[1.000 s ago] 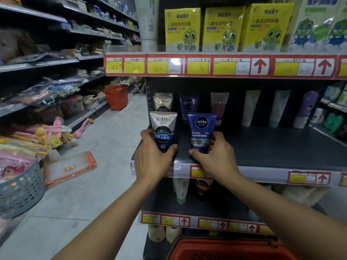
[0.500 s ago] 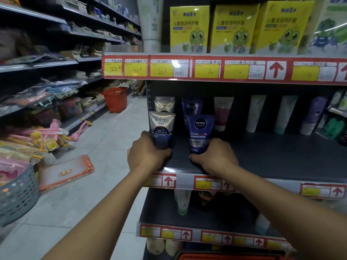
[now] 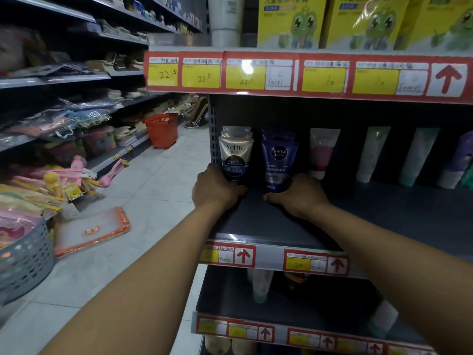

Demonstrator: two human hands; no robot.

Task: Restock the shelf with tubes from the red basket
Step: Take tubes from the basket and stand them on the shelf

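The left hand [image 3: 217,190] is shown with its grip curled round the lower end of the Softto tube [image 3: 236,160], and the right hand [image 3: 298,197] with its grip curled round the lower end of the Nivea tube [image 3: 279,163]. Both tubes are held upright, cap end down at the shelf board and flat crimped end up, so each long axis runs vertically, straight up out of the grip. The printed faces are turned toward the front edge of the shelf [image 3: 268,221]. Whether the caps already bear on the board cannot be told, since the fingers cover them.

The Softto tube is seen at the left end of the shelf, just beside the perforated upright [image 3: 212,129], directly in front of a row of like tubes whose tops show behind it. The Nivea tube stands just to its right, apart from it by a narrow gap, with another dark blue tube close behind. Further tubes [image 3: 323,152] are ranged along the back edge to the right.

Each hand is nearest its own tube, so no crossing is called for. The step is judged to be setting down: release is expected to require only that the fingers be opened and drawn back toward the front edge, without the tubes being tipped forward. The red basket of the task is not identified with certainty; one red basket [image 3: 162,129] stands on the aisle floor, well apart.
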